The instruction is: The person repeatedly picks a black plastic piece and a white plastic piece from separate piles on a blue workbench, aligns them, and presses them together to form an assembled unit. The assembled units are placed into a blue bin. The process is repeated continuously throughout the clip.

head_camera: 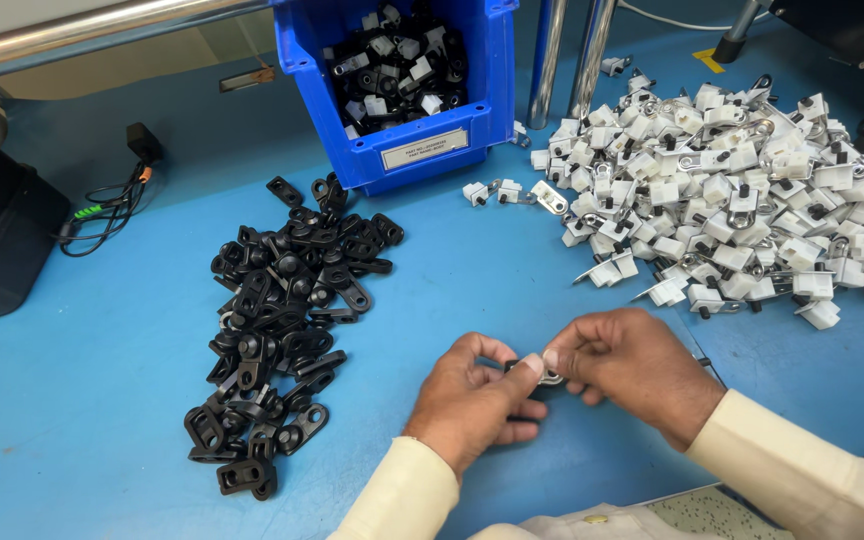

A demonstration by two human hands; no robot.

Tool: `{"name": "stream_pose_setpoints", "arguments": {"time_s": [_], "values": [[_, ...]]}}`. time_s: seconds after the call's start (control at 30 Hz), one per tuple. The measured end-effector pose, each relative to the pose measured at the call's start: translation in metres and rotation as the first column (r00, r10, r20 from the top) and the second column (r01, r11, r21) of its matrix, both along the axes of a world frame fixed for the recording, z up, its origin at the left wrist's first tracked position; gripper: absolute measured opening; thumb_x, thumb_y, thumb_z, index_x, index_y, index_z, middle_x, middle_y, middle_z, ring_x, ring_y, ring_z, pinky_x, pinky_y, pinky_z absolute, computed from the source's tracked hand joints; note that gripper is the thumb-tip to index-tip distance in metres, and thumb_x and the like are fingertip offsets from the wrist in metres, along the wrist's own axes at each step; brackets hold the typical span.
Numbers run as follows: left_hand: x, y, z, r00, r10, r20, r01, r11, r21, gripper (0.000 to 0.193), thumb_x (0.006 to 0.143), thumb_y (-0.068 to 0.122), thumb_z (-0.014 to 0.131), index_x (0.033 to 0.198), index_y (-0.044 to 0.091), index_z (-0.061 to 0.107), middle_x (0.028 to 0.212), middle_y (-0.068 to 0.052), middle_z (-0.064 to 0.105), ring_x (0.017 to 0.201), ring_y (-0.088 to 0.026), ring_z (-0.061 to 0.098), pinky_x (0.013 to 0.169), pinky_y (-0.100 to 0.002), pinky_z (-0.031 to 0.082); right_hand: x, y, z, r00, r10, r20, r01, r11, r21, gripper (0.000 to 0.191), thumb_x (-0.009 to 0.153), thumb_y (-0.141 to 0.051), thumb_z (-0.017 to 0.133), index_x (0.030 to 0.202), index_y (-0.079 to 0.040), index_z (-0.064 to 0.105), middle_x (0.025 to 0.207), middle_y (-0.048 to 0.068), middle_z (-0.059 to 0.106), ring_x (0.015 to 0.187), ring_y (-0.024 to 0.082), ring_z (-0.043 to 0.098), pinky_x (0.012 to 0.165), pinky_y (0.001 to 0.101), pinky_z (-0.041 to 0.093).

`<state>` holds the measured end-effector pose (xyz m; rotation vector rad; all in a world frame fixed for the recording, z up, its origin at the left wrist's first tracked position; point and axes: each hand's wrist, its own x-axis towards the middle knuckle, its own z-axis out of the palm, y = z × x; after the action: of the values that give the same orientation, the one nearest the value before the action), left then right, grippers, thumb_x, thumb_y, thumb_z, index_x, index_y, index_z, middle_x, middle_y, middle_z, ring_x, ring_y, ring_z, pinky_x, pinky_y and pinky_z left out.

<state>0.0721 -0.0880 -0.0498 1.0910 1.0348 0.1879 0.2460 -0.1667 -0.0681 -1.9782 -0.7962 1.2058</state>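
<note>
Small part (542,374) between pinching fingers (530,364)

Bracket pile (277,330) lies left; clip heap (732,210) right (bin (402,150) behind, between them).

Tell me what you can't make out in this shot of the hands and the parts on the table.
- Head view: small part between left hand and right hand, mostly hidden by fingers.
- Blue bin: top cut off by the frame edge.
- Bin's label: too small to read.
- White pile: cut off at the right edge.
</note>
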Motion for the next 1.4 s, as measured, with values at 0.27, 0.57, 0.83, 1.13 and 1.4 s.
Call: {"name": "stream_pose_setpoints", "arguments": {"time_s": [0.27, 0.57, 0.83, 1.13, 1.4], "values": [[0.001, -0.011, -0.009, 0.936, 0.282, 0.211, -0.204, 0.922, -0.329, 0.034, 0.095, 0.030, 0.064, 0.110, -0.001, 0.064, 0.103, -0.015, 0.072, 0.095, -0.023, 0.076, 0.086, -0.035, 0.064, -0.010, 0.003, 0.003, 0.902, -0.295, -0.315, 0.353, 0.924, 0.144, 0.033, 0.095, -0.031, 0.064, 0.098, 0.001, 0.073, 0.081, 0.007, 0.069, 0.074, 0.015, 0.064, 0.067, 0.0321, 0.057], [0.009, -0.019, 0.006, 0.909, 0.315, 0.273, -0.189, 0.895, -0.403, 0.035, 0.096, 0.029, 0.063, 0.115, -0.001, 0.060, 0.104, -0.016, 0.073, 0.096, -0.022, 0.075, 0.089, -0.034, 0.064, -0.026, -0.007, 0.006, 0.814, -0.368, -0.450, 0.445, 0.892, 0.075, 0.033, 0.088, -0.034, 0.073, 0.088, -0.001, 0.069, 0.079, 0.009, 0.071, 0.070, 0.017, 0.066, 0.071, 0.0333, 0.056], [0.022, -0.028, 0.011, 0.948, 0.291, 0.131, -0.282, 0.956, -0.080, 0.033, 0.092, 0.020, 0.067, 0.118, -0.001, 0.070, 0.092, -0.012, 0.077, 0.079, -0.017, 0.075, 0.073, -0.029, 0.063, -0.032, -0.001, 0.001, 0.797, -0.425, -0.429, 0.523, 0.841, 0.138, 0.025, 0.093, -0.024, 0.071, 0.090, 0.000, 0.070, 0.080, 0.009, 0.071, 0.068, 0.017, 0.062, 0.066, 0.0328, 0.052], [0.016, -0.021, 0.007, 0.951, 0.295, 0.092, -0.286, 0.953, -0.097, 0.033, 0.092, 0.021, 0.067, 0.116, -0.001, 0.072, 0.091, -0.012, 0.078, 0.078, -0.017, 0.077, 0.070, -0.026, 0.064, -0.025, -0.001, 0.008, 0.803, -0.349, -0.484, 0.432, 0.900, 0.067, 0.036, 0.097, -0.035, 0.059, 0.091, 0.000, 0.069, 0.087, 0.011, 0.072, 0.080, 0.020, 0.067, 0.077, 0.0348, 0.057], [0.020, -0.022, 0.012, 0.971, 0.233, 0.044, -0.237, 0.963, 0.124, 0.030, 0.088, 0.020, 0.072, 0.110, 0.000, 0.074, 0.084, -0.013, 0.079, 0.072, -0.017, 0.077, 0.064, -0.026, 0.064, -0.028, 0.005, -0.001, 0.832, -0.384, -0.400, 0.451, 0.889, 0.086, 0.028, 0.095, -0.027, 0.067, 0.093, 0.001, 0.068, 0.086, 0.013, 0.072, 0.074, 0.022, 0.064, 0.070, 0.0363, 0.055]]}}
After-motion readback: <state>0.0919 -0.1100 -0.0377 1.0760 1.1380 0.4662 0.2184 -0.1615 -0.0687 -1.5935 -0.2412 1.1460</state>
